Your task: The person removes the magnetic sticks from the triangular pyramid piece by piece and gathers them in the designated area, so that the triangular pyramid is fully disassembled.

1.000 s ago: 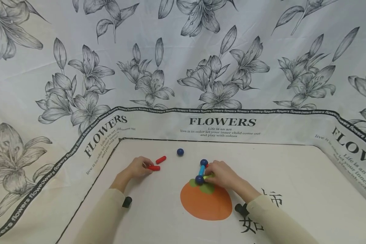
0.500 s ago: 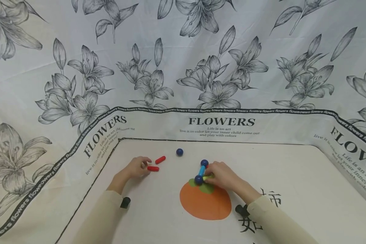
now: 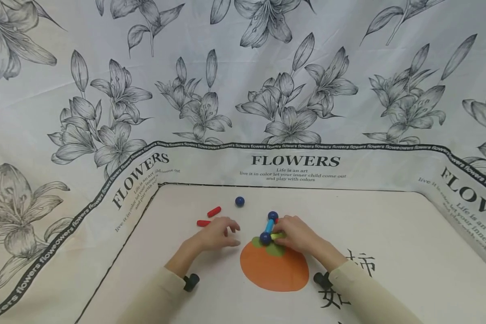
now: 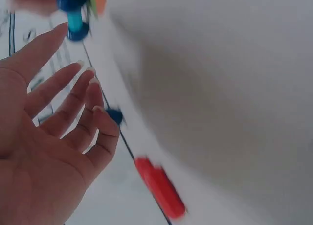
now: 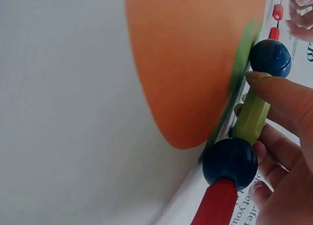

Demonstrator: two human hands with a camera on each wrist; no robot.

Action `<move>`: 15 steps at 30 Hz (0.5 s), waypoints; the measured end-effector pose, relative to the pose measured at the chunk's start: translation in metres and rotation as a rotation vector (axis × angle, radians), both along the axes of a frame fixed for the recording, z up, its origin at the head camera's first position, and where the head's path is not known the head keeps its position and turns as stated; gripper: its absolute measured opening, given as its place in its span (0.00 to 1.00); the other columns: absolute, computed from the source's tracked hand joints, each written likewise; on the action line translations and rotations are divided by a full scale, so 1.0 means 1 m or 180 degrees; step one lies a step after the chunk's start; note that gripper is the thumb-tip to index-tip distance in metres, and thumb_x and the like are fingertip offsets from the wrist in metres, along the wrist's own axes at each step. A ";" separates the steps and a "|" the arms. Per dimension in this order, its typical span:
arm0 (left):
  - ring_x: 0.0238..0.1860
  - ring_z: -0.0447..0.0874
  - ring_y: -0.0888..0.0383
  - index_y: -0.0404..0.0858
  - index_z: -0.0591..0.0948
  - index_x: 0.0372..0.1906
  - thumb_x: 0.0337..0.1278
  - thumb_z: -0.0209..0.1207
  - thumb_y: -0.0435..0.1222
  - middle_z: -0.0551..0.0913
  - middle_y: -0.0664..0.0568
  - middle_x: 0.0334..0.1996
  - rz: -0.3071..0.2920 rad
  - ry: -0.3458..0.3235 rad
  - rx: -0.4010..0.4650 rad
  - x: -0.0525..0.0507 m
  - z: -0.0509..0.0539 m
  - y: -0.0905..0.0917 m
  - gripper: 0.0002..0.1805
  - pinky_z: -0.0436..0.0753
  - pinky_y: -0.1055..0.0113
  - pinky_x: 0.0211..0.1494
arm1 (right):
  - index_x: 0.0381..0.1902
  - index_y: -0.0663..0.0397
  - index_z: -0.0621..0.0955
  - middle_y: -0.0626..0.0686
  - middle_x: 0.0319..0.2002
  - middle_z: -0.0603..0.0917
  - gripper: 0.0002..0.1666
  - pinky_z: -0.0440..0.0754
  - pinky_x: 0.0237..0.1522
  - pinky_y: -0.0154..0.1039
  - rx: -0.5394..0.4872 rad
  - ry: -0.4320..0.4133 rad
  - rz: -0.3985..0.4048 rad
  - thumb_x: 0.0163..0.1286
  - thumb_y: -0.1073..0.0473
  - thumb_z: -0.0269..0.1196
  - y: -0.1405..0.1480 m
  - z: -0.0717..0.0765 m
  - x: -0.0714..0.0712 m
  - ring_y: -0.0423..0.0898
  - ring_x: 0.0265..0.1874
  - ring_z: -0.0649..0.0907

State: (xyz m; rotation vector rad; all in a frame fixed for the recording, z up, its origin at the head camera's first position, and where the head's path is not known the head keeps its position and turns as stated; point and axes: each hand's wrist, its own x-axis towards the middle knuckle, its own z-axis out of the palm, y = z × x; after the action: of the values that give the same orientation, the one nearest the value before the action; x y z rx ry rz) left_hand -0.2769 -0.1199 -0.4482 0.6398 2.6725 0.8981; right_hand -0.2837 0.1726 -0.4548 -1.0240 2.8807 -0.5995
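My right hand (image 3: pixel 295 235) pinches a yellow-green rod (image 5: pixel 253 115) between thumb and fingers. Blue balls (image 5: pixel 230 164) cap both ends of that rod, and a red rod (image 5: pixel 215 203) extends from one of them. A light-blue rod (image 3: pixel 269 226) links two blue balls (image 3: pixel 265 238) in the same joined piece; the far side is partly hidden by my right hand. My left hand (image 3: pixel 216 234) is empty, its fingers loosely bent, between two loose red rods (image 3: pixel 214 211) and the joined piece. In the left wrist view its palm (image 4: pixel 44 166) faces the camera.
A single loose blue ball (image 3: pixel 240 201) lies toward the back of the white table mat (image 3: pixel 372 216). An orange persimmon print (image 3: pixel 274 267) and black characters mark the mat. Flower-patterned cloth (image 3: pixel 210 117) rises behind and at the sides.
My left hand has let go of the nearer red rod and moved right, toward the joined piece. My right hand keeps its hold on the yellow-green rod and has barely moved.
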 end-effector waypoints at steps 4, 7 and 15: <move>0.44 0.77 0.57 0.40 0.83 0.58 0.59 0.72 0.44 0.82 0.55 0.45 -0.0090 -0.0232 0.0007 -0.002 -0.010 0.033 0.24 0.81 0.67 0.46 | 0.38 0.51 0.90 0.44 0.32 0.84 0.06 0.74 0.44 0.45 0.0009 -0.0007 0.0017 0.62 0.61 0.75 0.001 -0.001 -0.001 0.42 0.34 0.74; 0.43 0.78 0.58 0.39 0.83 0.56 0.59 0.71 0.47 0.82 0.56 0.42 -0.0050 -0.0351 0.0063 -0.005 -0.014 0.051 0.24 0.82 0.67 0.46 | 0.39 0.51 0.90 0.44 0.32 0.84 0.06 0.74 0.44 0.46 0.0016 -0.0010 0.0030 0.62 0.62 0.75 0.002 -0.001 -0.001 0.43 0.35 0.74; 0.39 0.78 0.56 0.39 0.85 0.49 0.59 0.71 0.50 0.82 0.55 0.35 0.0203 -0.0431 0.0149 -0.010 -0.018 0.073 0.22 0.82 0.64 0.44 | 0.40 0.53 0.90 0.44 0.32 0.83 0.07 0.75 0.42 0.42 0.0011 0.0031 0.0074 0.63 0.61 0.74 0.003 -0.001 -0.003 0.43 0.34 0.75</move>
State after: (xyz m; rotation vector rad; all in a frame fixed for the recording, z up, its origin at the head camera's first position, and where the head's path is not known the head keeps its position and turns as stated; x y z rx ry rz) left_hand -0.2873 -0.0469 -0.4664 0.4878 2.5711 0.9865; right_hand -0.2868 0.1752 -0.4558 -1.0615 2.8728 -0.5895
